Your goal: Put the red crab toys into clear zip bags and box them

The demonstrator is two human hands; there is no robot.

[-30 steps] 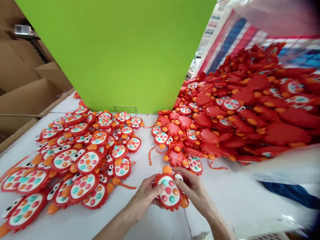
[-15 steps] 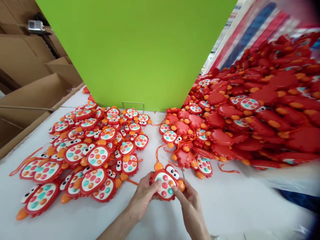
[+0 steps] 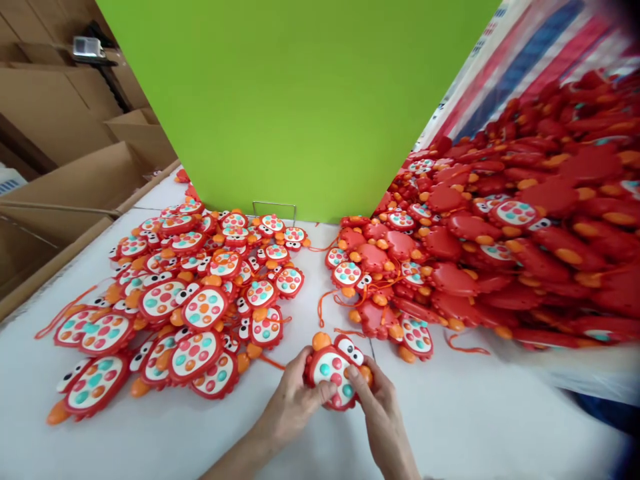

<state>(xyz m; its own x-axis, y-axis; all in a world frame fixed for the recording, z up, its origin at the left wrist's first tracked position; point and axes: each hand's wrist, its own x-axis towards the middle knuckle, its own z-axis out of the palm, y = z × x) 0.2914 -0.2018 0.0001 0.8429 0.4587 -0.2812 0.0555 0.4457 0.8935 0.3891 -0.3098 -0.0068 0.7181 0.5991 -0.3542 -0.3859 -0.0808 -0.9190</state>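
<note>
– Gripped in our left hand (image 3: 295, 393) and right hand (image 3: 377, 403), what do we have?
– One red crab-shaped pop-button toy (image 3: 334, 377), our thumbs (image 3: 324, 393) on its button panel (image 3: 325, 378); we hold it over the white tabletop (image 3: 460, 413), near two piles of matching toys (image 3: 204, 308)

Within abt a sec, the red plastic toy w/ a white oval panel of coloured bubbles (image 3: 336, 363) has turned in the person's grip, so both bulging white eyes (image 3: 347, 346), part-covered earlier by the R hand (image 3: 383, 407), now show clear up top. L hand's (image 3: 295, 400) thumb has slid off the upper-L teal bubble (image 3: 325, 369) to the panel's lower edge, & R thumb's moved from the toy's eye side onto the bubbles. Head's swung L too, bringing a white item w/ blue marks (image 3: 10, 180) into sight.
</note>
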